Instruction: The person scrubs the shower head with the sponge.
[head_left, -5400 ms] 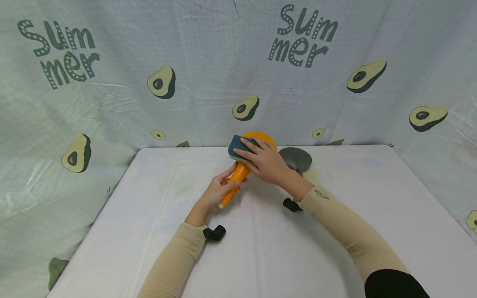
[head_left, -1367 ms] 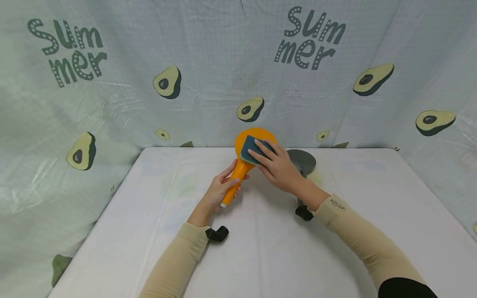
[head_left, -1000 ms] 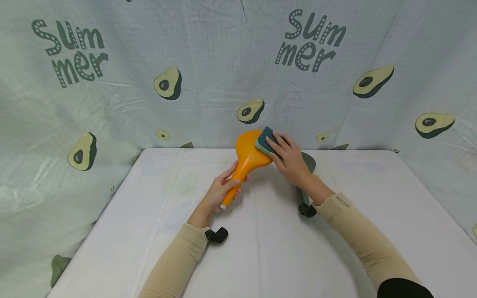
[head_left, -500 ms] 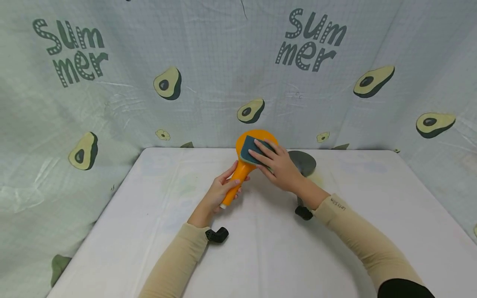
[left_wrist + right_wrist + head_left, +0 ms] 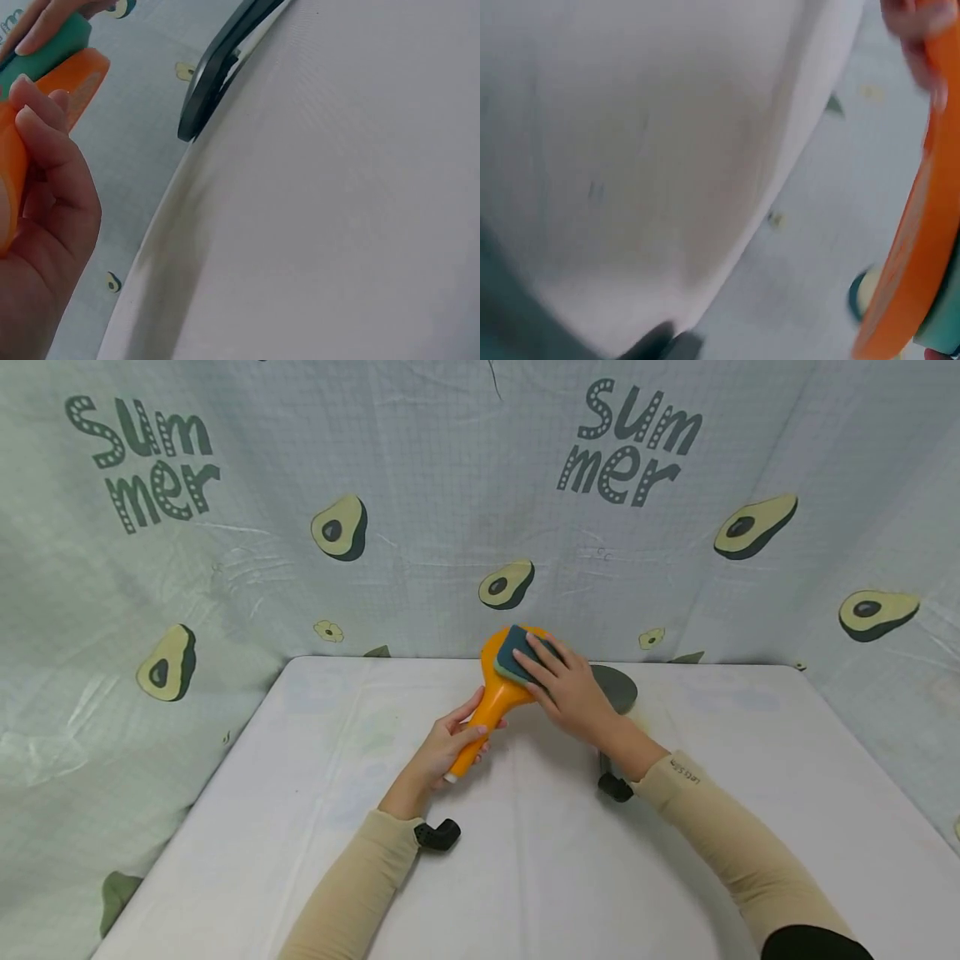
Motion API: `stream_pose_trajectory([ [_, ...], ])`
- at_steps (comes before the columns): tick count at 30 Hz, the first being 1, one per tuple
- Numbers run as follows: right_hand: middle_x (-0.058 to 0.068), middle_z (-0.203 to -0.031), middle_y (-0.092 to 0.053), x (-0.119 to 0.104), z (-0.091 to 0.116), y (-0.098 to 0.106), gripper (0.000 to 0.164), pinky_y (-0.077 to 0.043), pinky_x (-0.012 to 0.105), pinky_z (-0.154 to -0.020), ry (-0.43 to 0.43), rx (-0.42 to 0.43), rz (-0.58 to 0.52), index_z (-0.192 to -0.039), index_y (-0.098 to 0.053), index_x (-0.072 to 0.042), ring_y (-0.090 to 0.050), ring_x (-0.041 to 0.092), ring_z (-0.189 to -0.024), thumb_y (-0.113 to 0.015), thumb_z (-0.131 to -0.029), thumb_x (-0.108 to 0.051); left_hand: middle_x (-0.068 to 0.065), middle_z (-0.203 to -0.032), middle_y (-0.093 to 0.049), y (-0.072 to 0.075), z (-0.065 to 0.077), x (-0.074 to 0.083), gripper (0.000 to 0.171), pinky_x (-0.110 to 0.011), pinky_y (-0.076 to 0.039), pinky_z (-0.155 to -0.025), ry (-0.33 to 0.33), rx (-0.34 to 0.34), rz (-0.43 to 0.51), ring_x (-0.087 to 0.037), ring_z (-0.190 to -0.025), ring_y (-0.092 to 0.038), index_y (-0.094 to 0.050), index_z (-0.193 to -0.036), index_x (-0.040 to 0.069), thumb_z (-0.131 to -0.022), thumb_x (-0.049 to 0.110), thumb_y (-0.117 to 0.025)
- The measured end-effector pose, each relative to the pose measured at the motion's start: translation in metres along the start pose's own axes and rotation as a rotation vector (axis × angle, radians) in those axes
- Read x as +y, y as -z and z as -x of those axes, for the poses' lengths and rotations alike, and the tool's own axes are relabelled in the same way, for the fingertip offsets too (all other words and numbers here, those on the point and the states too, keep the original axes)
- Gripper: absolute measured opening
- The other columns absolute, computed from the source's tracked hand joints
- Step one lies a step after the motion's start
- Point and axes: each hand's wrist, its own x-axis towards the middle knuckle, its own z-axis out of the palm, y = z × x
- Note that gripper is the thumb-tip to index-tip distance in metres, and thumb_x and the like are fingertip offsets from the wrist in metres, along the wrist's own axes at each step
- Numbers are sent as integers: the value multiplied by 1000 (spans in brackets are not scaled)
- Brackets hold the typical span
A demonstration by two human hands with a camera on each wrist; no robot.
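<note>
My left hand [image 5: 442,747] grips the handle of an orange shower head [image 5: 501,693], its round head raised toward the back of the table. White shows at the handle's lower end. My right hand [image 5: 573,693] holds a two-tone sponge [image 5: 513,652], dark blue-green above and paler green below, against the back of that head. Part of the orange head lies hidden under sponge and fingers. From the left wrist, the left hand's curled fingers [image 5: 56,142] show beside the orange handle, with the sponge [image 5: 64,49] over the head. The right wrist view catches the orange shower head [image 5: 919,225] edge-on.
A dark grey shower head [image 5: 615,687] lies on the white-covered table [image 5: 337,860] at the back, partly behind my right hand and wrist. Behind the table's far edge hangs an avocado-print curtain [image 5: 420,460]. Small black devices [image 5: 438,835] stick out from both wrists.
My right hand rubs the sponge to and fro over the orange head, moving right, back left, then slightly right again. The orange head tilts a little; my left hand keeps its hold.
</note>
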Motion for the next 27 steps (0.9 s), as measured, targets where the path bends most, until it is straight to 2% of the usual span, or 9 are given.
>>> stream_pose_trajectory([
  [4, 15, -160, -40, -16, 0, -6, 52, -33, 62, -112, 160, -34, 46, -151, -52, -12, -35, 43, -145, -63, -102, -23, -20, -126, -66, -2, 1, 1, 60, -17, -52, -62, 13, -3, -28, -11, -71, -58, -28, -162, 6, -106, 4, -50],
  [8, 14, -159, -41, -21, -3, -7, 51, -32, 59, -115, 204, -50, 55, -151, -52, -14, -37, 42, -144, -63, -102, -23, -16, -126, -67, -3, 0, 1, 59, -17, -52, -62, 31, 6, -36, -11, -71, -59, -30, -161, 5, -105, 5, -51],
  [11, 14, -159, -41, -16, -7, -4, 52, -33, 61, -113, 166, -38, 44, -150, -53, -13, -37, 41, -144, -65, -100, -21, -14, -124, -68, -3, 0, 2, 62, -17, -52, -62, 22, 5, -40, -12, -71, -58, -27, -162, 9, -106, 5, -51],
  [16, 15, -160, -39, 3, -11, 2, 50, -36, 64, -110, 24, -33, 42, -151, -51, -10, -35, 40, -145, -62, -103, -20, -14, -121, -70, -3, 0, 2, 63, -18, -52, -63, 6, -5, -46, -12, -70, -57, -26, -163, 15, -106, 4, -51],
  [19, 18, -160, -38, 12, -12, 6, 49, -34, 63, -112, -96, -52, 36, -152, -49, -8, -35, 43, -144, -58, -106, -21, -20, -123, -68, -3, -1, 3, 63, -19, -52, -65, 7, -9, -60, -13, -71, -58, -28, -162, 15, -106, 4, -52],
  [23, 19, -162, -34, 15, -15, 10, 50, -29, 63, -115, -235, -92, 22, -155, -44, -8, -32, 44, -145, -52, -109, -23, -34, -129, -61, -4, -2, 2, 62, -20, -53, -68, 0, -15, -81, -15, -71, -59, -29, -162, 14, -105, 3, -53],
  [25, 18, -163, -33, 10, -17, 10, 50, -29, 64, -114, -249, -120, 33, -156, -43, -9, -30, 44, -146, -51, -109, -25, -39, -131, -57, -5, -2, 2, 62, -21, -53, -69, -3, -18, -86, -15, -71, -58, -28, -162, 13, -106, 3, -52],
  [27, 17, -162, -34, 3, -19, 9, 50, -31, 64, -113, -203, -138, 58, -155, -44, -10, -31, 43, -146, -52, -108, -26, -41, -132, -54, -6, -2, 2, 62, -21, -53, -70, -3, -20, -89, -15, -72, -58, -27, -162, 13, -106, 2, -51],
])
